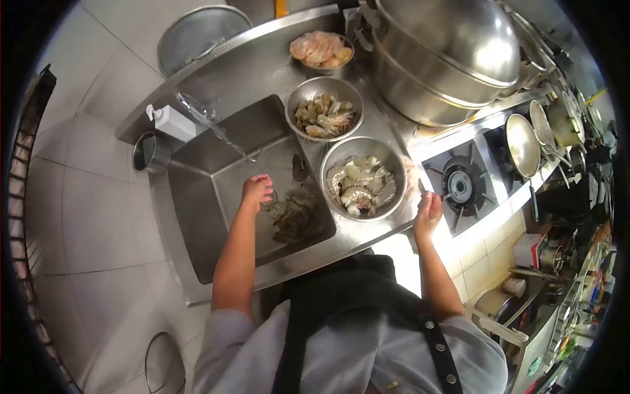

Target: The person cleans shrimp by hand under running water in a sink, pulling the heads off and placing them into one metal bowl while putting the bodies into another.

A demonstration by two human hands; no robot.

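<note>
My left hand [256, 190] is down in the steel sink [197, 217], fingers closed on a prawn just below the stream of tap water [213, 125]. A pile of grey prawns [292, 218] lies on the sink floor right beside it. My right hand [428, 211] rests on the counter edge to the right of a steel bowl of prawns [362, 178]. It is curled around a small dark tool [420, 188] whose shape I cannot make out.
Farther back stand a second bowl of prawns [325, 117] and a bowl of pink peeled pieces [321, 49]. A large steamer pot [440, 52] sits at the back right. A gas burner [459, 187] and pans [523, 144] are on the right, and a soap dispenser [172, 121] is at the sink's left.
</note>
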